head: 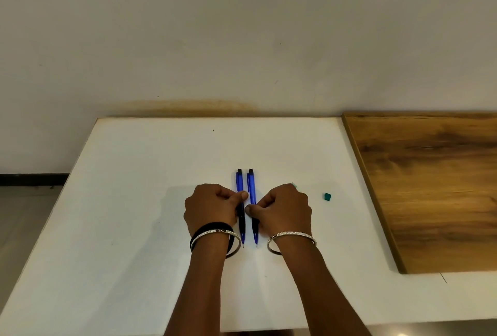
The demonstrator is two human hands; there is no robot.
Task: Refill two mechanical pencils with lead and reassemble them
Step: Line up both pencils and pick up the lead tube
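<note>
The left hand (212, 207), fingers curled, pinched the left blue pencil (239, 183); parallel beside it, the right pencil (251, 187) was pinched by the right hand (285, 209). Both pencils lay on a white table (134, 201), with a green piece (327, 196) and a wooden board (430, 187) farther right and a pale wall (242, 39) behind.

Pencils (239, 183) parallel on table (134, 201)

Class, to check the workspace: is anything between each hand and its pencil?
Nothing visible. The left hand holds the left pencil, the right hand the right pencil. A small green piece lies apart, further right.
</note>
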